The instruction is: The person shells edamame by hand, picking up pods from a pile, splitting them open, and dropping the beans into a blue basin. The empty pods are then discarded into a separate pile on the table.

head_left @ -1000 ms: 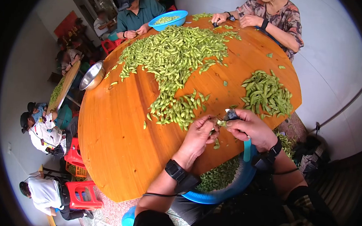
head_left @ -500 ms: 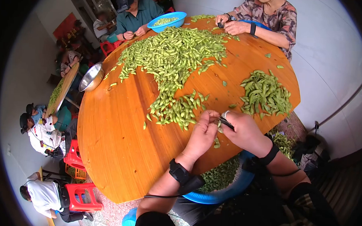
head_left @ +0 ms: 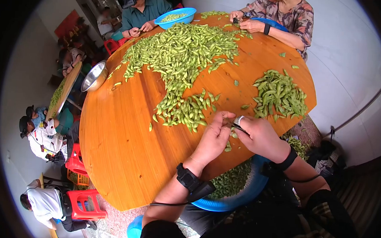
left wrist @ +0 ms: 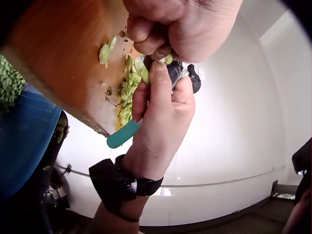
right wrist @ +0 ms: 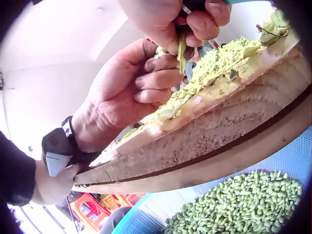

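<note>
Close together over the table's near edge, my two hands meet at the fingertips. My left hand (head_left: 214, 137) pinches a green bean pod, its fingers curled; pale green bits (right wrist: 161, 50) show at its fingertips. My right hand (head_left: 264, 139) grips a tool with a teal handle (left wrist: 124, 134), its working end mostly hidden by fingers. Black wrapping and a silvery band (head_left: 238, 120) sit around a right-hand finger. A split pod piece (right wrist: 182, 53) sticks out beside the right fingertips. Loose pods (head_left: 228, 147) lie on the wood just below the hands.
A large pod heap (head_left: 180, 54) covers the round wooden table (head_left: 121, 150), with a smaller pile (head_left: 280, 97) at right. Under the near edge stands a blue basket (head_left: 262, 181) of shelled beans. A steel bowl (head_left: 94, 76) and blue basin (head_left: 175, 18) sit farther off. Two people work opposite.
My hands have drawn together, and the right hand has rolled over so its back now faces up and the teal handle is hidden from the head view. The person at far right has shifted their hands.
</note>
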The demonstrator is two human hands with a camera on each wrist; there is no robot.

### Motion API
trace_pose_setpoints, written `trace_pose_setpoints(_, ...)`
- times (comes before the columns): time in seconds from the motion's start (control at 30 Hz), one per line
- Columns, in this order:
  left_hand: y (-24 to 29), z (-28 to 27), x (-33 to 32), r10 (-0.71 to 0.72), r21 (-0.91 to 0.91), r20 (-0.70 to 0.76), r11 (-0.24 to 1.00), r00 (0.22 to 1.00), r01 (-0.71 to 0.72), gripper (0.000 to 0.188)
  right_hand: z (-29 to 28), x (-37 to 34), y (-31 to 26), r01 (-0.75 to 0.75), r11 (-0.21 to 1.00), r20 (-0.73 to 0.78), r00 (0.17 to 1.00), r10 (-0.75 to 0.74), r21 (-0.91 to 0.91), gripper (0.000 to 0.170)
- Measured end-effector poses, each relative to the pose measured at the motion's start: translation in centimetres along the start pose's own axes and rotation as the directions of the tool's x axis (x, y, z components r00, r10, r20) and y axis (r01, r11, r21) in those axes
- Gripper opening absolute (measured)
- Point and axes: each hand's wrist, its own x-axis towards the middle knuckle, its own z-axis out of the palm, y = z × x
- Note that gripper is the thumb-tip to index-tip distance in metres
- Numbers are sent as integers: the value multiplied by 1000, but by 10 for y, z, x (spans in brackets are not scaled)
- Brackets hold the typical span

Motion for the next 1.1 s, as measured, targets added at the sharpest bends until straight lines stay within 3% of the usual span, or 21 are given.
trace_pose_setpoints(0.17, 3, 8, -3, 125, 140, 50, 982, 991, -131, 29, -2, -1, 1, -28, 996, -41, 999, 31, 82, 11)
trace_pose_setpoints(0.23, -1, 12, -1, 365, 252, 7, 900, 931, -355, 28, 0, -1, 1, -37, 994, -55, 998, 43, 102, 11)
trace_pose_setpoints(0.33, 3, 14, -2, 332, 317, 25, 892, 943, -323, 27, 6, 0, 4, -104, 986, -71, 991, 114, 129, 10)
trace_pose_setpoints(0.4, 1, 16, -2, 328, 372, 11, 875, 944, -309, 26, 7, 3, 3, -246, 938, -13, 966, 257, 244, 10)
trace_pose_setpoints(0.57, -3, 17, -4, 291, 478, -84, 851, 953, -218, 20, 23, 1, 11, -214, 904, -31, 970, 242, 369, 10)
trace_pose_setpoints(0.63, -7, 16, -1, 109, 51, -184, 994, 977, -101, 16, 25, 1, 9, -201, 901, -28, 973, 229, 384, 10)
trace_pose_setpoints(0.67, -8, 15, -1, 108, 50, -183, 994, 977, -101, 16, 24, 1, 6, -205, 922, -19, 975, 223, 329, 11)
trace_pose_setpoints(0.73, 1, 13, -2, -184, -189, -133, 969, 974, 157, 16, 20, -1, 3, -209, 939, -10, 975, 220, 273, 12)
trace_pose_setpoints(0.8, -8, 2, 1, -197, -204, -121, 964, 973, 170, 17, 12, 0, 6, -250, 954, -16, 967, 256, 165, 14)
trace_pose_setpoints(0.83, -8, -4, 2, -90, 35, -175, 995, 980, 98, 16, 13, 1, 17, -254, 935, -65, 959, 277, 246, 14)
trace_pose_setpoints(0.87, -6, -8, 1, 25, 275, -201, 961, 979, 31, 16, 6, 1, 27, -300, 933, -89, 943, 321, 197, 18)
trace_pose_setpoints(0.93, -2, -13, -3, 106, 388, -237, 922, 966, -6, 19, -10, 1, 54, -312, 943, -159, 931, 327, 114, 21)
trace_pose_setpoints(1.0, 6, -17, -8, 198, 667, -215, 745, 956, -4, 19, -29, -1, 70, -245, 942, -286, 942, 176, -229, 23)
trace_pose_setpoints(1.07, 18, -7, -17, 156, 695, -178, 719, 972, 12, 16, -42, -5, 72, -308, 937, -263, 929, 259, -166, 22)
trace_pose_setpoints(1.1, 20, 1, -20, 148, 777, -128, 630, 981, 7, 15, -45, -8, 73, -295, 937, -256, 935, 244, -187, 21)
